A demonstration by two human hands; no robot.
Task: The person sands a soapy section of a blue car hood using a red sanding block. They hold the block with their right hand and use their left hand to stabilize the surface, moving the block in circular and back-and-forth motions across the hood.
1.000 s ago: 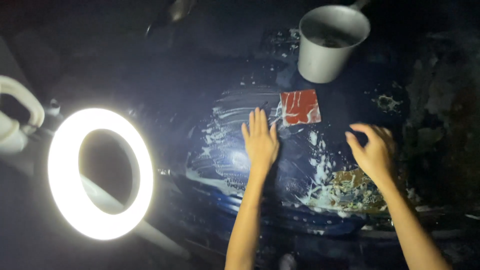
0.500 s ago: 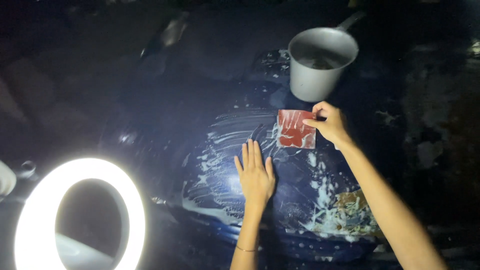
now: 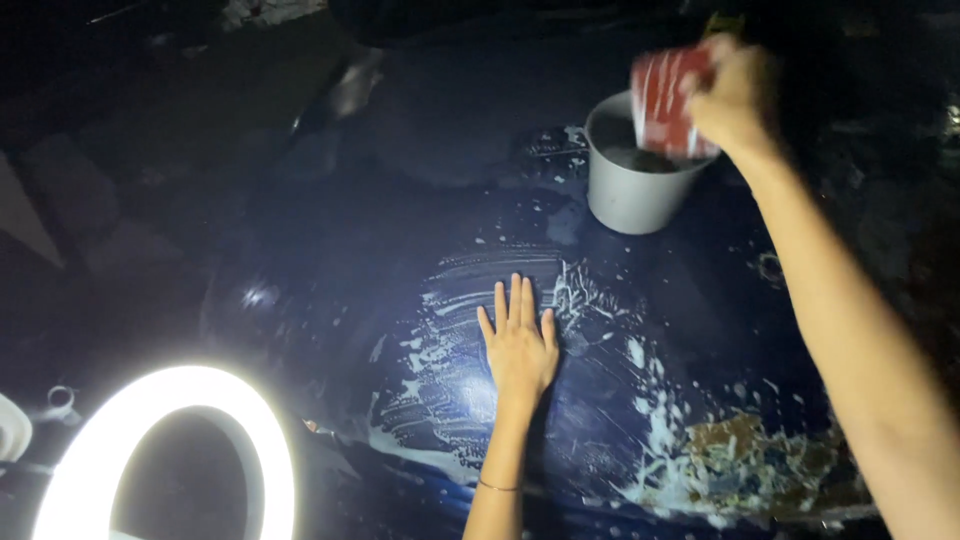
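The right hand [image 3: 735, 95] is closed around a red pad [image 3: 665, 105] — likely a sheet of sanding paper or a thin sponge — and holds it just above the mouth of a grey pot [image 3: 630, 190], which stands on the far part of a dark blue panel [image 3: 420, 220]. The pad is blurred, so its exact kind cannot be told. The left hand [image 3: 518, 345] lies flat on the panel, fingers spread and straight, gripping nothing, in the middle of a patch of white foamy streaks [image 3: 450, 370]. Nearer the right edge a worn brownish spot [image 3: 750, 460] shows through the blue, ringed with more foam. A ring lamp [image 3: 165, 450] glows at the lower left, well apart from both hands. The step in hand looks like wetting the pad at the pot. To do it well, the pad should go in flat and come out soaked but not streaming, lifted straight up so the pot — standing on a curved, slippery surface — is not nudged. The flat left hand gives a steady brace; it would be wise to keep it planted, since the wet panel offers little grip otherwise.
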